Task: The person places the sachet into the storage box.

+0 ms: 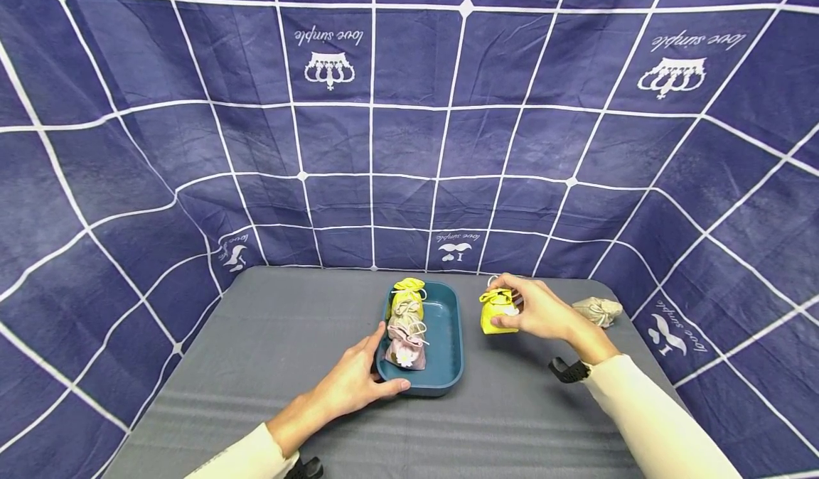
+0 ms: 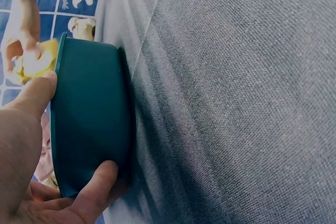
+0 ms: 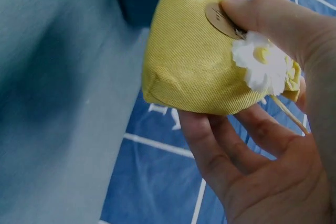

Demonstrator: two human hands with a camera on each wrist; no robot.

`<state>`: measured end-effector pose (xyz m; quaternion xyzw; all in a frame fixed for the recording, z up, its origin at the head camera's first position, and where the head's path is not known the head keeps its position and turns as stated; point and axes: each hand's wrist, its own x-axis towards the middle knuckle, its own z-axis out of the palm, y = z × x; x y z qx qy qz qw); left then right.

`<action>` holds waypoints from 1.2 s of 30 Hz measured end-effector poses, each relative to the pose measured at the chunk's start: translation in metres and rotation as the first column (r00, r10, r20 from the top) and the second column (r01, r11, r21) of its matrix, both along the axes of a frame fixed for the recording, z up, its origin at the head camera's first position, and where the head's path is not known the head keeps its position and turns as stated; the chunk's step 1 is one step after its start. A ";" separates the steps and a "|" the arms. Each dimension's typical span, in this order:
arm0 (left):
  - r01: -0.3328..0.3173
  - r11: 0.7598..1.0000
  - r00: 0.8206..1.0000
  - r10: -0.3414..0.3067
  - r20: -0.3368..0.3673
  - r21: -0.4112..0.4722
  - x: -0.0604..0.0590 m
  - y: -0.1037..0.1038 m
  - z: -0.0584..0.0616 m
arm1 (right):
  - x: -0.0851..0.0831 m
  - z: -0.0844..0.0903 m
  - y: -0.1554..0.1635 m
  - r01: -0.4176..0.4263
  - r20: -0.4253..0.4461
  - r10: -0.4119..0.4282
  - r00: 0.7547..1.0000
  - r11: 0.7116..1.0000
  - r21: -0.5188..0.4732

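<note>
My right hand [image 1: 544, 312] pinches a small yellow drawstring pouch [image 1: 493, 315] to the right of a blue rectangular tray [image 1: 444, 351]. Up close in the right wrist view, the pouch [image 3: 189, 66] has a white daisy [image 3: 257, 59] and a round brown tag; thumb and fingers are on opposite sides of it. My left hand [image 1: 348, 383] holds the tray's near-left corner, its thumb at the front rim and its fingers along the left side. Along the tray's left half stand a yellow pouch [image 1: 408, 295], a beige pouch [image 1: 406, 315] and a pink pouch [image 1: 404, 354] with a daisy.
Another beige pouch [image 1: 599, 311] lies at the right on the grey cloth-covered table [image 1: 288, 323]. A blue checked curtain [image 1: 409, 138] surrounds the table at the back and on both sides.
</note>
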<state>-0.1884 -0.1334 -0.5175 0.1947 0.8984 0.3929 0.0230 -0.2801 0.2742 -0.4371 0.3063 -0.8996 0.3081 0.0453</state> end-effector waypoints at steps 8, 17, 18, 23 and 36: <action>-0.002 1.000 1.000 0.002 -0.002 -0.003 0.000 0.000 0.001 | -0.014 0.004 -0.033 0.013 -0.062 -0.014 0.998 1.000 -0.019; -0.008 1.000 1.000 0.008 -0.024 -0.015 0.001 0.001 0.001 | -0.031 0.001 -0.068 0.013 -0.099 -0.015 0.995 1.000 -0.024; -0.011 1.000 1.000 0.010 -0.026 -0.019 0.001 0.001 0.001 | -0.032 0.001 -0.071 0.012 -0.102 -0.015 0.995 1.000 -0.026; -0.023 0.999 0.999 0.022 -0.025 -0.035 0.001 0.001 0.002 | -0.039 -0.003 -0.086 0.008 -0.096 -0.011 0.995 0.999 -0.038; -0.025 0.999 0.999 0.024 -0.022 -0.042 0.001 0.001 0.002 | -0.051 -0.014 -0.111 0.029 -0.121 -0.030 0.992 1.000 -0.009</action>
